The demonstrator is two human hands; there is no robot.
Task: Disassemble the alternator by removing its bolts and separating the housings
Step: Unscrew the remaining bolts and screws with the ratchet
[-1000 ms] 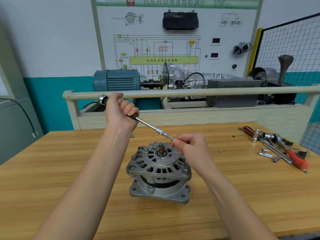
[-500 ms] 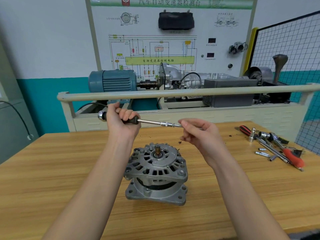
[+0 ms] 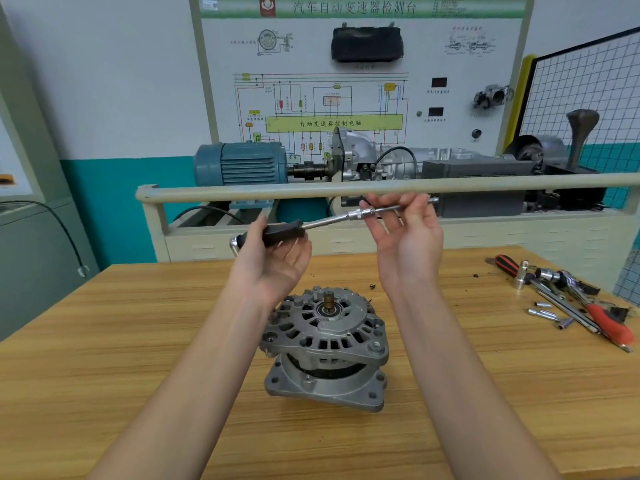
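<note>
Two hands [image 3: 408, 237], one ratchet [image 3: 332, 220], perhaps four sockets [image 3: 543, 311]

One head-worn wide-angle view only, looking forward and down from the person's own eye line, close over the wooden worktop [image 3: 104, 341] with both forearms reaching in from the bottom edge, the alternator [image 3: 325, 348] near centre and the training board [image 3: 360, 81] facing us behind.

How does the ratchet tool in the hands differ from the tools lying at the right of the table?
The long black-handled ratchet wrench is held in the air, nearly level; the pile of loose metal tools lies on the wooden table. The wrench's handle is black; the pile has red handles. Both have shiny metal shafts.
</note>
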